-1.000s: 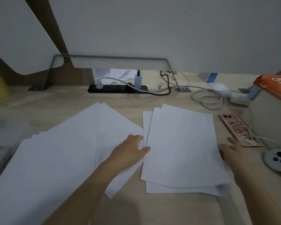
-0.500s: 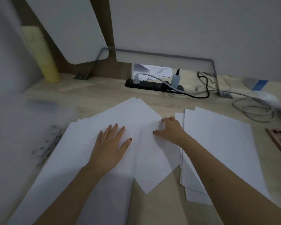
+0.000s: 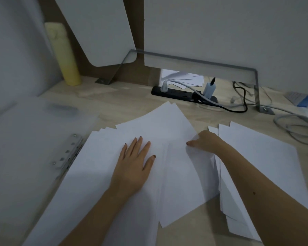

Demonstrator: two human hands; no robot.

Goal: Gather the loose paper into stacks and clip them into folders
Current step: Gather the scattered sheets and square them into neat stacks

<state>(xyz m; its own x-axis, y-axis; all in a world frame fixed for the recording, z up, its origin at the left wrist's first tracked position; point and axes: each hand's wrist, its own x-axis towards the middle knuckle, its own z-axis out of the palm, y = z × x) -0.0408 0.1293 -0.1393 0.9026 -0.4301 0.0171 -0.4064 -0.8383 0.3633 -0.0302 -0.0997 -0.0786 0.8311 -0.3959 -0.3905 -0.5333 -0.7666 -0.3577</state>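
On the left half of the worktop (image 3: pixel 124 102), a fanned spread of loose paper (image 3: pixel 167 125) lies with its sheets askew and overlapping. The left grip (image 3: pixel 133 166) rests flat on this spread, fingers straight and slightly apart, palm down. The right grip (image 3: pixel 204 142) is at the spread's right edge: thumb laid on the top sheet, fingers curled at the edge, pinching the paper. The right forearm crosses a second paper stack (image 3: pixel 265 153) towards the right edge, its sheets also uneven.

At the left edge lies an open translucent folder (image 3: pixel 34 132), its metal clip (image 3: pixel 68 151) just beside the spread. A yellow bottle (image 3: pixel 68 55) stands upright in the back left corner. A black power strip (image 3: pixel 183 94) with plugged cables lies along the back edge.
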